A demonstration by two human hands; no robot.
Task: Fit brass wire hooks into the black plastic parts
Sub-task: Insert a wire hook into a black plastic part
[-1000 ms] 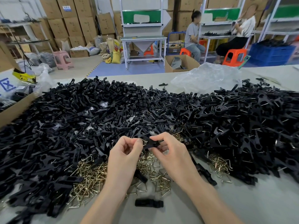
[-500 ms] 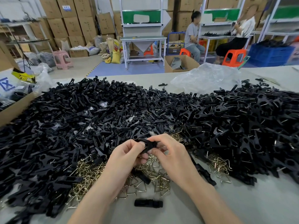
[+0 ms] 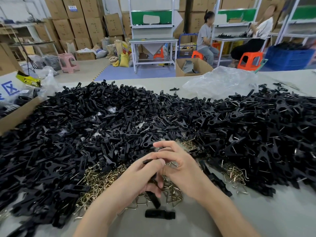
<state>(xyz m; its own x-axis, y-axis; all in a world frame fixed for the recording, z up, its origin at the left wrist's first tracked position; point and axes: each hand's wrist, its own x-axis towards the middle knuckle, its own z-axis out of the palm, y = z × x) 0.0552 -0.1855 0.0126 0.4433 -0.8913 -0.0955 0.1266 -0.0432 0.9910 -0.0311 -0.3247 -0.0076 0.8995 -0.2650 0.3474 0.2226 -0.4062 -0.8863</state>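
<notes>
Parts heap (image 3: 119,125) everywhere, blue 区 label (image 3: 10,88) far left
Left hand (image 3: 136,175) and right hand (image 3: 181,166) meet, both pinching one black part (image 3: 148,161).

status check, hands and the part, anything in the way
Both busy: left hand and right hand pinching one black part. Hook in the grip not visible. Brass hooks piled underneath, nothing blocking.

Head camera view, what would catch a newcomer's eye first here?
A huge heap of black plastic parts covers the table from its left edge to its right. In front of it, at the centre, the left hand and right hand together pinch one black part above a pile of brass wire hooks. A crumpled clear plastic bag lies behind the heap, to the right.
</notes>
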